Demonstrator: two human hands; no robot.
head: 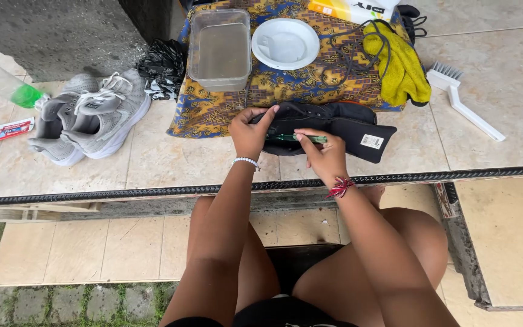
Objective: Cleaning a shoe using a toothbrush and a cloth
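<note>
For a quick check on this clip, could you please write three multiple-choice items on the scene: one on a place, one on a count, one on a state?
1. Where does the white brush lie?
A. On the bare tiles, right of the patterned cloth
B. Inside the clear tub
C. On the grey sneakers

2. How many grey sneakers are there?
A. One
B. Two
C. Four

3. What does the right hand hold?
A. Nothing
B. A green toothbrush against the black shoe
C. The yellow rag

Answers:
1 A, it rests on tile beyond the cloth's edge.
2 B, a pair lies side by side at left.
3 B, the fingers pinch the green handle while the left hand grips the shoe.
</note>
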